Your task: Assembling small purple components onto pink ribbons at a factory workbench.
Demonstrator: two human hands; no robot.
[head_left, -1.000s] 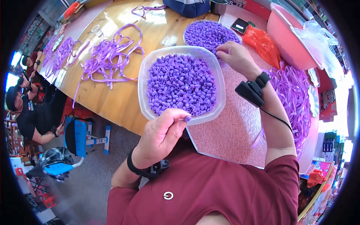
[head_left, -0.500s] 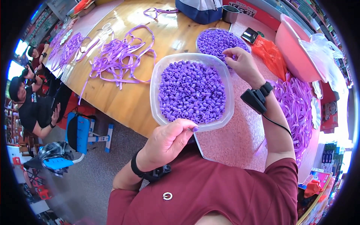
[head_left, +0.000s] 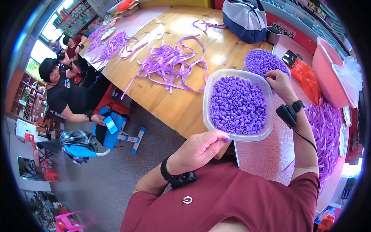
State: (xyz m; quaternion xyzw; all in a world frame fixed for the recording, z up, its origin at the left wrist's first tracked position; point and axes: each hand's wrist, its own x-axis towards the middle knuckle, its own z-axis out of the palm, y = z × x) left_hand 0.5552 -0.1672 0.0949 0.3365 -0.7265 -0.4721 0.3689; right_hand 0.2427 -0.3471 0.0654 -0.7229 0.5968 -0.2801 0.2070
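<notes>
Head view shows the left hand (head_left: 199, 151) pinching a small purple bead (head_left: 227, 140), the right hand (head_left: 282, 83), grip unclear, apparently picking at upper-right purple plastic beads (head_left: 262, 60), calling for a precise pinch.

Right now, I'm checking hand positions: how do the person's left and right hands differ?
The left hand is by the front tub's near rim; the right hand is at the far beads' edge.
The left hand pinches a purple bead; what the right hand's fingertips hold, if anything, is unclear.
Both hands are bare, with black wristbands.
</notes>
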